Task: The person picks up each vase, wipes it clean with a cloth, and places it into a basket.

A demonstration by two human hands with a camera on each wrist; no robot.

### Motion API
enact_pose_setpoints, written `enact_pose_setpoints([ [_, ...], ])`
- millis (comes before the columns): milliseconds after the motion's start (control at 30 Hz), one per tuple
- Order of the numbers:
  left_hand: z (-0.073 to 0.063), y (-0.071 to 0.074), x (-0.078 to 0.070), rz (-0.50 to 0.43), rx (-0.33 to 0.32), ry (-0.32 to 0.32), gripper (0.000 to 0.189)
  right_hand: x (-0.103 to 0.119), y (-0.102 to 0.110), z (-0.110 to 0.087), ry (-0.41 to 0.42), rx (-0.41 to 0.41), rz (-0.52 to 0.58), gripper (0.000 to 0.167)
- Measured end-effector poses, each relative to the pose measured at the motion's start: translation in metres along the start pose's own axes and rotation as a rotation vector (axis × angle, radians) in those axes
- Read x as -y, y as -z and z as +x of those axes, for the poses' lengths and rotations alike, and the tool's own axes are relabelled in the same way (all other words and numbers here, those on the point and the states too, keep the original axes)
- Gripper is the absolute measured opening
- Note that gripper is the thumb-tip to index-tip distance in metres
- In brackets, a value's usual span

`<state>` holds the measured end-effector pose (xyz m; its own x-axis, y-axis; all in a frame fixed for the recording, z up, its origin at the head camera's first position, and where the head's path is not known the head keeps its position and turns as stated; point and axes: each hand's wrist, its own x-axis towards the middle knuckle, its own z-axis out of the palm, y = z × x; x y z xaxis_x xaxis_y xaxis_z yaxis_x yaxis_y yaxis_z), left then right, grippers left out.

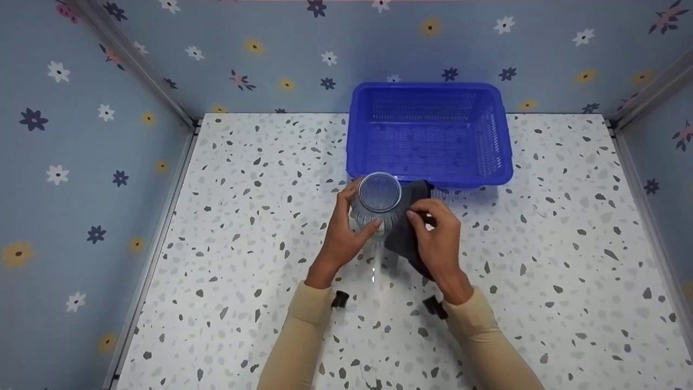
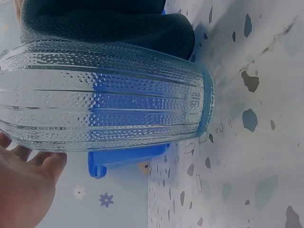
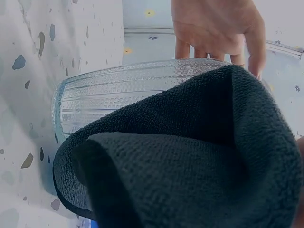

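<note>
A clear ribbed glass vase (image 2: 118, 99) stands upright on the speckled table, its round mouth facing up in the head view. My left hand (image 1: 344, 233) grips it near the top, with the thumb on the near side and the other fingers around the left. Beads of texture cover its walls between the ribs. On the vase's right side hangs a dark grey cloth (image 3: 190, 175), which my right hand (image 1: 439, 238) pinches between thumb and fingers. In the right wrist view the folded cloth covers part of the vase and most of that hand is out of sight.
Just behind the vase, a blue plastic basket (image 1: 427, 87) with slotted walls stands against the flowered back panel. Flowered panels also rise at the left (image 1: 97, 179) and right (image 1: 658, 179). A small black mount sits at each wrist.
</note>
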<state>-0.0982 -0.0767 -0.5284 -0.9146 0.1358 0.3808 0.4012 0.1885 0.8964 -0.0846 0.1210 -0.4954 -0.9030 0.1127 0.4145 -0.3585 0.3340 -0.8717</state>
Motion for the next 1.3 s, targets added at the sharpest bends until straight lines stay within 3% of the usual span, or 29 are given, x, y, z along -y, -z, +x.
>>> enact_pose_setpoints([
  [300, -0.004, -0.014, -0.004, 0.184, -0.16, -0.021, 0.089, 0.007, 0.0, -0.003, 0.028, 0.012, -0.005, 0.005],
  [433, -0.004, -0.011, -0.004, 0.213, -0.139, -0.006, 0.088, 0.006, 0.0, -0.002, 0.032, 0.018, -0.02, 0.004],
  [667, -0.002, -0.001, -0.003, 0.065, -0.033, 0.039, 0.073, 0.006, 0.0, -0.001, 0.034, 0.02, -0.026, 0.006],
  [767, -0.002, -0.004, -0.004, 0.042, -0.05, 0.035, 0.076, 0.008, 0.0, 0.0, 0.039, 0.018, -0.024, 0.004],
  [1133, -0.005, -0.014, -0.002, 0.13, -0.155, -0.029, 0.076, 0.013, -0.001, 0.005, 0.065, 0.033, -0.079, 0.004],
  [1300, -0.005, -0.015, -0.002, 0.156, -0.178, -0.041, 0.076, 0.005, -0.002, 0.004, 0.05, 0.032, -0.12, 0.002],
])
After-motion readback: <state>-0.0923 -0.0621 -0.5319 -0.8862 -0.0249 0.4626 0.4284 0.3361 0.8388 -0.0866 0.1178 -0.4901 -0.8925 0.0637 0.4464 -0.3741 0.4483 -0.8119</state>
